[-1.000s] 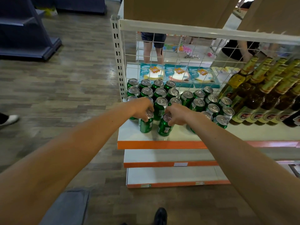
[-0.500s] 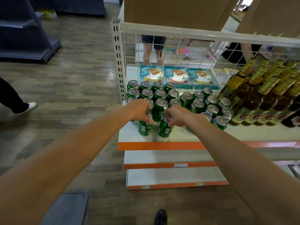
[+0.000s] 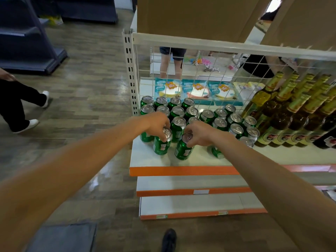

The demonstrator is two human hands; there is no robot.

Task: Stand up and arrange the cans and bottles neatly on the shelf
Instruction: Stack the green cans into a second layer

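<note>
Several green cans (image 3: 220,122) stand upright in rows on the white shelf (image 3: 149,159) with an orange front edge. My left hand (image 3: 157,124) grips the top of a green can (image 3: 161,145) at the front left. My right hand (image 3: 197,132) pinches the top rim of a second green can (image 3: 182,150) just to its right. Both cans stand on the shelf near its front. Brown and yellow bottles (image 3: 283,113) lean in rows at the right.
A wire grid back panel (image 3: 209,70) stands behind the cans, with blue snack packs (image 3: 196,90) beyond it. Two lower shelves (image 3: 190,204) step out below. People stand behind the grid, and one (image 3: 16,106) walks at left. Cardboard boxes (image 3: 190,15) sit on top.
Both hands stay on the tops of the two front cans, which have barely shifted. A person has walked into view at the left.
</note>
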